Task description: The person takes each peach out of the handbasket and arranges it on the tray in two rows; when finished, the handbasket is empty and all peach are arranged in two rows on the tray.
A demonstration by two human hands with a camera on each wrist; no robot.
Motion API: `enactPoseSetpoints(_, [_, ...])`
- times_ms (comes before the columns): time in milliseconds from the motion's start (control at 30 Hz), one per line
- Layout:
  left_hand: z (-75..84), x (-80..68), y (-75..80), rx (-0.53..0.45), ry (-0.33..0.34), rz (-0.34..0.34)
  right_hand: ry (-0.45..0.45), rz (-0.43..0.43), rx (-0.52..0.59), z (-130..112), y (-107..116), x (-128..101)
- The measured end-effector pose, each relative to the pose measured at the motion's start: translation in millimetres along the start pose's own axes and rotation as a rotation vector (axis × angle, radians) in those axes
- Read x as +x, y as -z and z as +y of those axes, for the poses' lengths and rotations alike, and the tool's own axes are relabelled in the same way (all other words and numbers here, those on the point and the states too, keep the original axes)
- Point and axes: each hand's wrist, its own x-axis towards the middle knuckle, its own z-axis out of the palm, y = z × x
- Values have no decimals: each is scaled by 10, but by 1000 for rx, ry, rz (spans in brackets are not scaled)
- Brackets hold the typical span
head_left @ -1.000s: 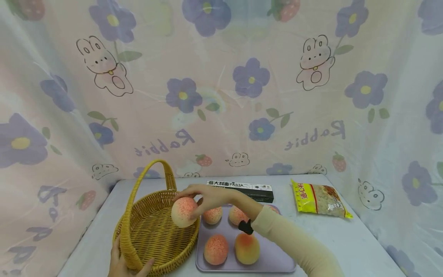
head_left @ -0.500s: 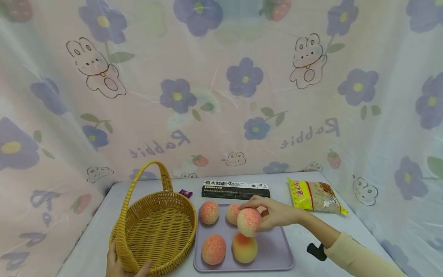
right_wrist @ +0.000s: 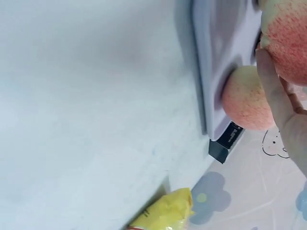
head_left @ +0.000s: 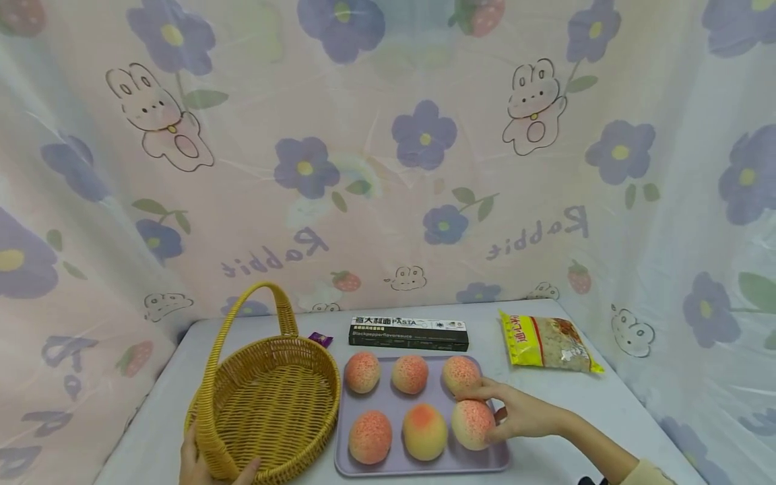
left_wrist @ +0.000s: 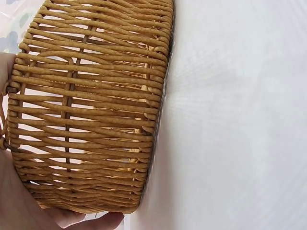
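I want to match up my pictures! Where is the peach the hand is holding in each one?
Head view: the held peach sits at the front right corner of the purple tray, in the right hand.
Left wrist view: not in it; only the basket shows.
Right wrist view: top right corner, behind a finger.
Shared landmark: the purple tray, also seen edge-on in the right wrist view.

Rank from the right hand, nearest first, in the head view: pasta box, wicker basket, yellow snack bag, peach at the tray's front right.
1. Peach at the tray's front right: the right hand grips it.
2. Yellow snack bag: behind the hand, back right.
3. Pasta box: behind the tray, further left.
4. Wicker basket: far left, held by the left hand.
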Motion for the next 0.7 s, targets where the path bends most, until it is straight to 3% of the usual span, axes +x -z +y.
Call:
enactPoseSetpoints(267, [-3,-3,10,6,7,-15,-27,-1,40,121,-62,-10])
enactPoseSetpoints(467, [-9,4,-8,-23,-57,32,44,-5,56,187,-100,-17])
enactPoseSetpoints(700, [-14,-5,-1,-18,-48,15,71,-15,76,222,-115,-24])
